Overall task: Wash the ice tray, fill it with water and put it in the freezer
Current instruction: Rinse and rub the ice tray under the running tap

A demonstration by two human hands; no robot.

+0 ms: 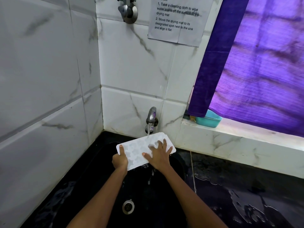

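Both hands hold a white ice tray (139, 150) above the black sink (105, 186), under the running tap (151, 116). Left hand (119, 161) grips its near-left corner; right hand (158, 156) lies flat, fingers spread, across its star-shaped moulds. Behind, a teal tub (209, 120) sits on the windowsill.

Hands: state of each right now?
Left hand: grips the white plastic ice tray by its corner.
Right hand: open, fingers spread on the tray.
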